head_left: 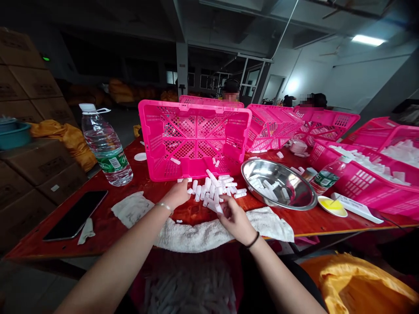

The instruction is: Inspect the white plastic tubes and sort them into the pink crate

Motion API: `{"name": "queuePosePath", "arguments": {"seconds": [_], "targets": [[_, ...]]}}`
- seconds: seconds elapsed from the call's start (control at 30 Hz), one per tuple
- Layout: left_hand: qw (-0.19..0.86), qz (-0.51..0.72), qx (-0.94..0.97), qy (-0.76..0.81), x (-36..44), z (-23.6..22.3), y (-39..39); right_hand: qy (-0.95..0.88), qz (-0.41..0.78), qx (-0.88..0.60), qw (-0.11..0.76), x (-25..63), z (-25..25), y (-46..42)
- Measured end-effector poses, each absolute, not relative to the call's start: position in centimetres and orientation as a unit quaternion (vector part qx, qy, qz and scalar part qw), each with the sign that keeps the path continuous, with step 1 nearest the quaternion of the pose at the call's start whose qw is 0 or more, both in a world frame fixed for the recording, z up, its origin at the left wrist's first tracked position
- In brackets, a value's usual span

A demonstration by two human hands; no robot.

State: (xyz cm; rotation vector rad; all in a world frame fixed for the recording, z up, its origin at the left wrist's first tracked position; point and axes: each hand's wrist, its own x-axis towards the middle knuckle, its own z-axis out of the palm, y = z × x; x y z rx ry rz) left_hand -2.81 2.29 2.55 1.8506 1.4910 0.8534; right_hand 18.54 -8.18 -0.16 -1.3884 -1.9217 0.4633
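Head view, table: a red-topped table (108, 232) carries a loose heap of small white cylindrical tubes (212, 192), lying before a bright pink plastic lattice crate (153, 148) tipped on its side, its open face toward the person.
Left hand: the person's left hand (176, 195) is at the heap's left edge, fingers curled; I cannot tell whether they pinch a tube or only touch one.
Right hand: the person's right hand (238, 220) is at the heap's near right side, thumb and fingers bent around one white tube (214, 206), which tilts over the others.
Tube handling: they look light, stiff and smooth, probably plastic; likely to roll or slide on one another, and unlikely to break under a modest pinch.
Tube hold: the middle of the barrel, thumb opposite forefinger, seems best; a grip at one end could let it swivel.
Steel bowl: a shiny round metal bowl (294, 181) right of the heap holds more tubes.
Towel: a rumpled white cloth (196, 237) lies along the near edge, below the hands.
Left side: a clear plastic bottle with a green label (108, 148) stands behind a flat black device (77, 216).
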Motion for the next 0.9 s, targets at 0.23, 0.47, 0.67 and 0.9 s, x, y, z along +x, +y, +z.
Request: {"name": "queuePosePath", "arguments": {"seconds": [0.23,0.47,0.67,0.9], "targets": [[0.561,0.513,0.491,0.426,-4.0,3.6,-8.6,-0.658,0.216,-0.445,0.568,17.0,2.6,-11.9],[0.679,0.583,0.271,0.354,-4.0,3.9,-14.4,-0.659,0.275,-0.37,0.595,15.3,5.0,-14.6],[0.72,0.528,0.281,0.353,-4.4,5.4,-16.0,-0.783,0.144,-0.333,0.506,16.8,6.6,-16.0],[0.699,0.54,0.296,0.364,-4.8,5.2,-17.6,-0.794,0.141,-0.342,0.482,16.7,6.4,-18.1]]}}
